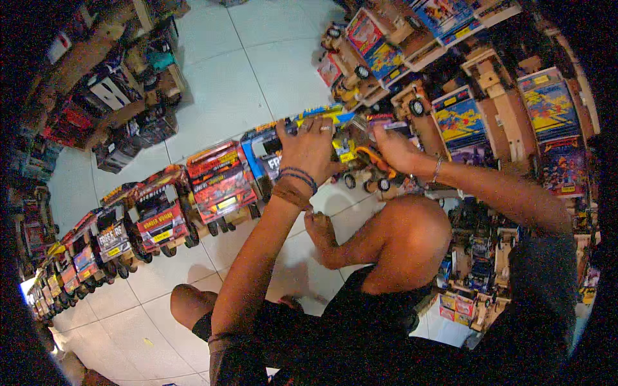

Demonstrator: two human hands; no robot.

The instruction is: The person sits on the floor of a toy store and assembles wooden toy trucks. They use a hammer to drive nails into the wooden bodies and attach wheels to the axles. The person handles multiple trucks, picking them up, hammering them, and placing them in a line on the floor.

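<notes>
Both your hands work on a toy truck at the right end of the row on the floor.
Your left hand (310, 147) lies flat on top of the truck (335, 138), fingers spread over its blue and yellow roof. Your right hand (394, 149) closes its fingers on orange-handled pliers (373, 156) just right of the truck, touching it. The row of trucks (161, 215) curves away to the near left across the white tile floor (251, 71). Stacked wooden trucks (463, 116) crowd the far right, just beside your right hand.
</notes>
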